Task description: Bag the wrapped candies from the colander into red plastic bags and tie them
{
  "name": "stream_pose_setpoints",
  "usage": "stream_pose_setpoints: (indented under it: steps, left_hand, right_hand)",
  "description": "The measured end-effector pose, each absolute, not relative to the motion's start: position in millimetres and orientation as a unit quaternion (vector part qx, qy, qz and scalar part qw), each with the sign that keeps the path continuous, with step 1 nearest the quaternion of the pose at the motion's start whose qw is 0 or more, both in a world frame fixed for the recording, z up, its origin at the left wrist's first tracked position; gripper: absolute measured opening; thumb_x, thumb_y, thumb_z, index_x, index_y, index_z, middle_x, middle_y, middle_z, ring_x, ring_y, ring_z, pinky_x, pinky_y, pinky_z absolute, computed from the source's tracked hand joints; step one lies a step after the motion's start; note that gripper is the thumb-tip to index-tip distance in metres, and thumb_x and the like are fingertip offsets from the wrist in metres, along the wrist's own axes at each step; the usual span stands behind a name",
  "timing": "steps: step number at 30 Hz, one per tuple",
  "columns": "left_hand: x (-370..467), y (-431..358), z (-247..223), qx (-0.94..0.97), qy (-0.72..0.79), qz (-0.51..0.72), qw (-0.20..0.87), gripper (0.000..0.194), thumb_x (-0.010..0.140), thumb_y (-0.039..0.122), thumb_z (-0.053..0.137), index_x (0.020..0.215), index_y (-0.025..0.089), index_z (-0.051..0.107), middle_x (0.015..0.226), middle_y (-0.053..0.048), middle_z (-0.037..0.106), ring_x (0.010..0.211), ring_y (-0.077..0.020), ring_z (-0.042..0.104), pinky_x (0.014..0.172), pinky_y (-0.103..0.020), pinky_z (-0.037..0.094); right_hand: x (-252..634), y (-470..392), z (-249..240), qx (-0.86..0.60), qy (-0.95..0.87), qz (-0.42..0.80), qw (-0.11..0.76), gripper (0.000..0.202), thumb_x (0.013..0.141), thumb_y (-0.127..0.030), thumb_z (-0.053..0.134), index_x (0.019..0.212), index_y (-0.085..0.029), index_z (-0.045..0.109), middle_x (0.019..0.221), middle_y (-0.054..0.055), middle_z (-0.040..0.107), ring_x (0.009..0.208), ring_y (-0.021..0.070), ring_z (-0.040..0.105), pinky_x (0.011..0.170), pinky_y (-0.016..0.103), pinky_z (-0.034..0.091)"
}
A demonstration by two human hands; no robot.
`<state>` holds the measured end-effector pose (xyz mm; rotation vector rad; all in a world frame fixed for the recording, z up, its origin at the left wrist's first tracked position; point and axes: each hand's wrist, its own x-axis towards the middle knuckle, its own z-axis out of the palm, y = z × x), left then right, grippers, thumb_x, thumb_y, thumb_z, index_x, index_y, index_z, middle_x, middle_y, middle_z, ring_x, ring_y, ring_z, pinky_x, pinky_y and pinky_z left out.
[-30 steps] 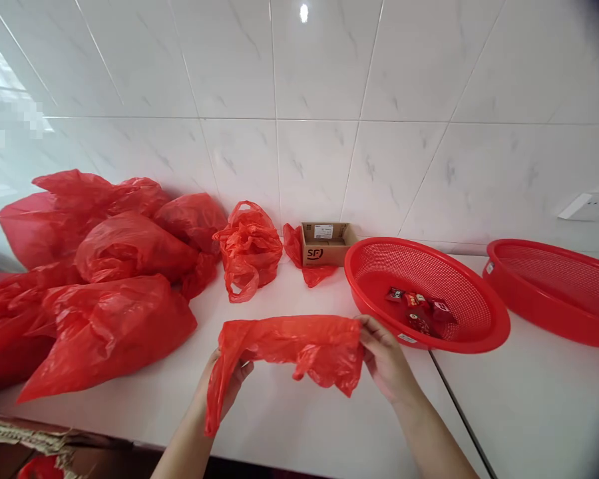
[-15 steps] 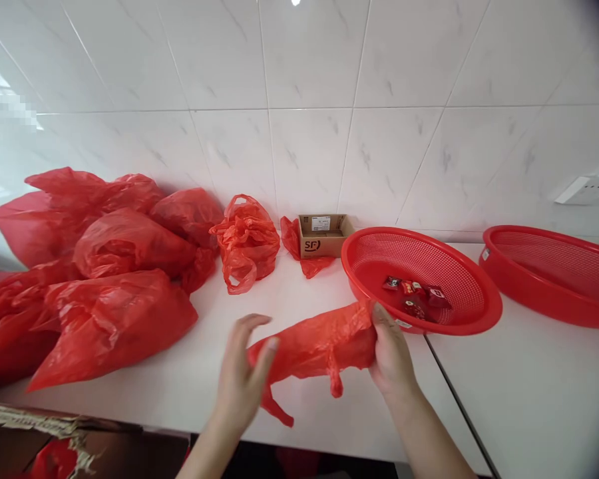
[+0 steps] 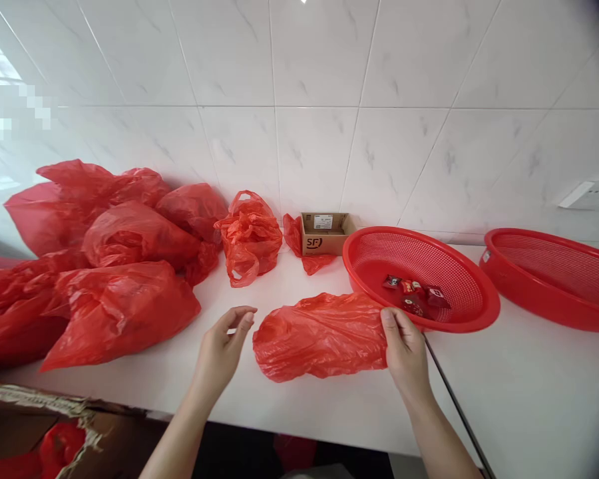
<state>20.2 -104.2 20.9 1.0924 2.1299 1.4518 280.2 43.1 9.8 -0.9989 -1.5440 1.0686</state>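
A person's right hand (image 3: 406, 349) pinches the right end of a puffed red plastic bag (image 3: 322, 334) lying on the white counter (image 3: 529, 392), just near of a red mesh basket (image 3: 472, 319) holding a few wrapped candies (image 3: 413, 293). The left hand (image 3: 222, 349) hovers open beside the bag's left end, its grip empty. The film looks light, soft and slippery, best gathered by its crumpled edge. Stuffed red bags (image 3: 114, 306) crowd the left.

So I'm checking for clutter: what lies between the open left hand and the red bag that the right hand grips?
Only a bare strip of white counter separates the left hand from the red bag, seen in the head view.
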Motion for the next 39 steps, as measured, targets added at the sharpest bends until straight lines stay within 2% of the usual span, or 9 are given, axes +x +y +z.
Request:
stream_pose_setpoints:
  steps: [3,6,12,17,22,27,33,37,39]
  left_hand:
    - [45.6,-100.4,14.2,0.444,0.761,0.457,0.123,0.051,0.082,0.05,0.059,0.129,0.032,0.05,0.13,-0.005,0.055,0.114,-0.0235,0.054,0.093,-0.038,0.046]
    - [52.9,-95.1,-3.9,0.456,0.8,0.368,0.129,0.076,0.075,0.046,0.068,0.143,0.037,0.035,0.136,-0.006,0.051,0.119,-0.0285,0.05,0.089,-0.041,0.046]
    - [18.7,-97.6,-26.9,0.382,0.793,0.424,0.212,0.035,0.081,0.049,0.057,0.089,0.017,0.067,0.072,-0.004,0.065,0.072,-0.0233,0.061,0.07,-0.035,0.047]
    - [6.3,-105.6,-15.6,0.337,0.739,0.521,0.262,0.052,0.085,0.061,0.047,0.097,0.014,0.068,0.088,-0.007,0.07,0.088,-0.0233,0.065,0.082,-0.033,0.051]
    - [29.6,-108.3,13.9,0.384,0.708,0.535,0.255,0.045,0.087,0.055,0.05,0.099,0.018,0.073,0.105,-0.008,0.07,0.107,-0.0262,0.059,0.096,-0.035,0.043]
    - [62.8,-112.5,50.9,0.463,0.62,0.546,0.322,0.036,0.093,0.045,0.047,0.101,0.023,0.074,0.117,-0.006,0.067,0.117,-0.0259,0.055,0.103,-0.036,0.039]
    - [54.4,-130.1,66.0,0.381,0.526,0.668,0.363,0.035,0.088,0.042,0.052,0.069,0.02,0.072,0.141,-0.005,0.052,0.136,-0.0336,0.037,0.113,-0.051,0.028]
    - [34.9,-142.4,71.0,0.396,0.533,0.712,0.229,0.04,0.087,0.038,0.055,0.053,0.019,0.065,0.151,0.002,0.04,0.142,-0.0339,0.025,0.115,-0.05,0.027]
    - [28.0,-146.1,70.2,0.434,0.558,0.697,0.123,0.037,0.087,0.035,0.057,0.055,0.021,0.068,0.153,0.005,0.036,0.143,-0.0332,0.023,0.116,-0.05,0.025]
  right_hand:
    - [269.1,36.7,12.4,-0.39,-0.645,0.45,0.479,0.032,0.093,-0.049,0.048,0.08,-0.02,0.052,0.072,-0.002,0.047,0.067,0.0137,0.043,0.063,0.024,0.038]
    - [262.7,33.8,10.8,-0.38,-0.625,0.478,0.487,0.031,0.094,-0.048,0.047,0.079,-0.021,0.05,0.073,-0.002,0.045,0.068,0.0133,0.042,0.064,0.023,0.039]
    - [277.8,45.5,-21.7,-0.417,-0.58,0.527,0.46,0.032,0.092,-0.051,0.048,0.081,-0.022,0.05,0.079,0.0,0.053,0.073,0.0156,0.05,0.068,0.026,0.044]
    - [294.8,45.9,-37.0,-0.477,-0.652,0.397,0.436,0.027,0.09,-0.046,0.052,0.098,-0.021,0.056,0.096,0.007,0.062,0.088,0.0224,0.059,0.08,0.037,0.048]
    - [276.0,13.0,9.3,-0.303,-0.761,0.201,0.537,0.013,0.091,-0.021,0.051,0.102,-0.021,0.058,0.106,0.008,0.06,0.105,0.0219,0.056,0.093,0.038,0.044]
    - [229.8,-8.9,52.3,-0.144,-0.862,0.334,0.352,0.016,0.096,-0.02,0.044,0.107,-0.022,0.056,0.099,0.004,0.065,0.088,0.0148,0.061,0.079,0.027,0.047]
    - [216.3,-0.7,64.9,-0.147,-0.958,0.231,0.087,0.037,0.101,-0.035,0.032,0.081,-0.02,0.06,0.064,0.0,0.061,0.056,0.0139,0.054,0.056,0.026,0.035]
    - [228.5,13.0,76.3,-0.182,-0.963,0.196,-0.032,0.055,0.101,-0.039,0.023,0.072,-0.018,0.065,0.067,0.006,0.066,0.066,0.021,0.062,0.064,0.032,0.039]
    - [235.4,22.2,79.1,-0.246,-0.946,0.21,-0.016,0.05,0.1,-0.039,0.024,0.097,-0.019,0.069,0.082,0.01,0.071,0.081,0.0256,0.066,0.071,0.035,0.043]
